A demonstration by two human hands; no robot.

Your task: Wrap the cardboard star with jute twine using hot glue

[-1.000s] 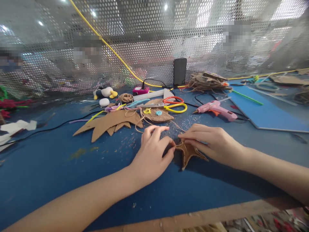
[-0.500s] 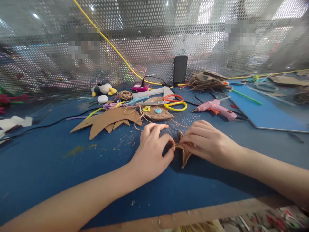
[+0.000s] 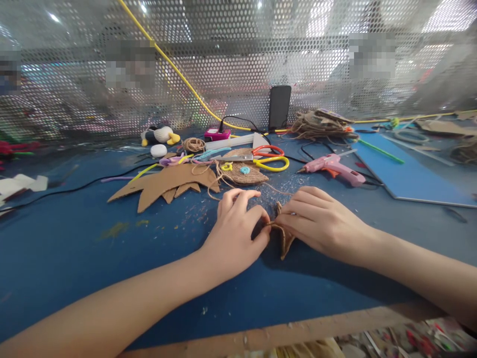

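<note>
A small brown cardboard piece with pointed ends (image 3: pixel 286 243), edged with what looks like twine, is held just above the blue table. My left hand (image 3: pixel 238 233) pinches its left tip between thumb and index finger, the other fingers raised. From the right, my right hand (image 3: pixel 320 221) grips the same piece, its fingers hiding much of it. Beyond my hands lies a twine-covered leaf shape (image 3: pixel 246 176) with a yellow and a light blue coil on it. Scissors (image 3: pixel 270 158) with red and yellow handles rest across that shape.
A pink glue gun (image 3: pixel 333 168) lies at right, beside a blue board (image 3: pixel 417 174). Spiky cardboard (image 3: pixel 167 181) sits left of centre. A phone (image 3: pixel 279 107) leans on the perforated metal screen (image 3: pixel 223 64); a twine bundle (image 3: pixel 320 124) is nearby. Black cables cross the table.
My right fingers have shifted slightly on the cardboard piece. My left hand keeps its pinch in the same place.
</note>
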